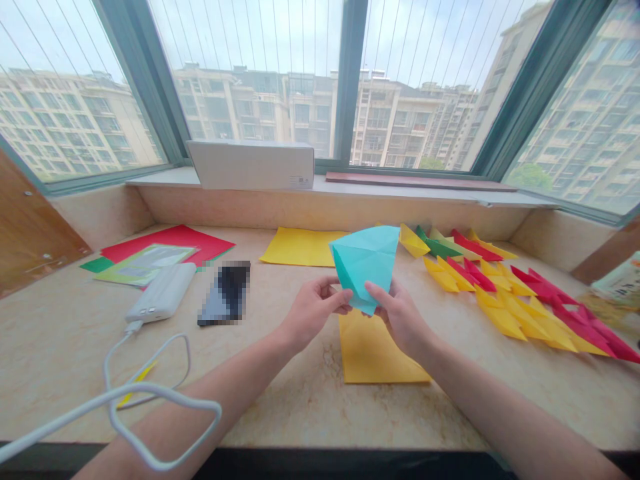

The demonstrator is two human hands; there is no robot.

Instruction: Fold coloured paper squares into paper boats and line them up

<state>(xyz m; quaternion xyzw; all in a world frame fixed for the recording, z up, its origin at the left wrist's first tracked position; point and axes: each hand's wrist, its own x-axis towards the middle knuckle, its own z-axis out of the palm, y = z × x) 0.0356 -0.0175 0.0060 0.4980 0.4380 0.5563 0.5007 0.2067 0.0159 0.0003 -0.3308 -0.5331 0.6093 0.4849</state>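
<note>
A turquoise sheet of folded paper (369,261) is held up off the counter, creased and partly opened out at its top. My left hand (320,303) pinches its lower left edge between thumb and fingers. On its lower right side, my right hand (397,313) grips it with the thumb on the front face. Below the hands lies a yellow-orange paper stack or sheet (383,357) on the counter. Another yellow sheet (305,247) lies flat behind, near the back wall. The fingers behind the turquoise paper are partly hidden.
Several folded paper pieces (515,313) in yellow, red and green stand at right. On the left are red paper (175,241), a white power bank (163,291) with a looping white cable (165,393), and a dark phone (225,293). A white box (253,165) rests on the sill.
</note>
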